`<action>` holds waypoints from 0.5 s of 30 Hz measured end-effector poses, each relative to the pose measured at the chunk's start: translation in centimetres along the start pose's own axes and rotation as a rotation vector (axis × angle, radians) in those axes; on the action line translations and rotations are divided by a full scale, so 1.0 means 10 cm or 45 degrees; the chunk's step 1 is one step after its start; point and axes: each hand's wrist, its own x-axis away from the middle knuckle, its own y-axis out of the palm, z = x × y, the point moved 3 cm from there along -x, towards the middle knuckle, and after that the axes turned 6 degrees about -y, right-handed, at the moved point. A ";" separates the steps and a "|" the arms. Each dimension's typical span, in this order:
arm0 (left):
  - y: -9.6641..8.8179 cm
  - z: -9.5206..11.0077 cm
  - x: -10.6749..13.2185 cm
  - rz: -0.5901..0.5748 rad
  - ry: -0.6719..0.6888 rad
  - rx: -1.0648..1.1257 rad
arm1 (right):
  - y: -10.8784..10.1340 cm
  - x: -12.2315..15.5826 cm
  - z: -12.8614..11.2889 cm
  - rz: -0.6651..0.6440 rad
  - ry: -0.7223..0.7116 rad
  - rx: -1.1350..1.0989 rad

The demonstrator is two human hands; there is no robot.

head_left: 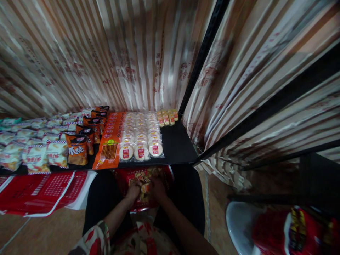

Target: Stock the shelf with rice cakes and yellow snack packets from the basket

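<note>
A red basket (170, 174) between my knees holds several small gold-wrapped snack packets (145, 188). My left hand (133, 191) is in the basket's left part, its fingers curled closed on a small packet. On the right side, my right hand (157, 189) reaches down among the packets; its fingertips are dim and hidden in the pile. Above the basket, on the black shelf (176, 145), similar gold packets (166, 117) stand in short rows at the back right. Beside them lie rows of round white crackers (140, 151) in clear wrap.
Farther left on the shelf are flat orange snack bags (107, 156), upright orange-brown bags (77, 150) and white bags (36, 156). Another red basket (50, 189) sits below. Black posts (202, 53) and a striped curtain (127, 53) border the shelf. A grey stool (239, 223) stands right.
</note>
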 end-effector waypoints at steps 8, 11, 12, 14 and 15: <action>0.06 0.31 0.29 -0.054 -0.046 0.178 | -0.32 0.07 0.03 0.201 0.006 -0.318; 0.08 0.40 0.38 -0.100 -0.070 0.238 | -0.43 0.07 0.05 0.270 -0.024 -0.399; 0.08 0.43 0.41 -0.111 -0.076 0.261 | -0.46 0.07 0.05 0.283 -0.029 -0.425; 0.09 0.47 0.45 -0.132 -0.078 0.301 | -0.54 0.08 0.05 0.295 -0.037 -0.486; 0.09 0.48 0.47 -0.146 -0.075 0.320 | -0.57 0.08 0.05 0.298 -0.038 -0.519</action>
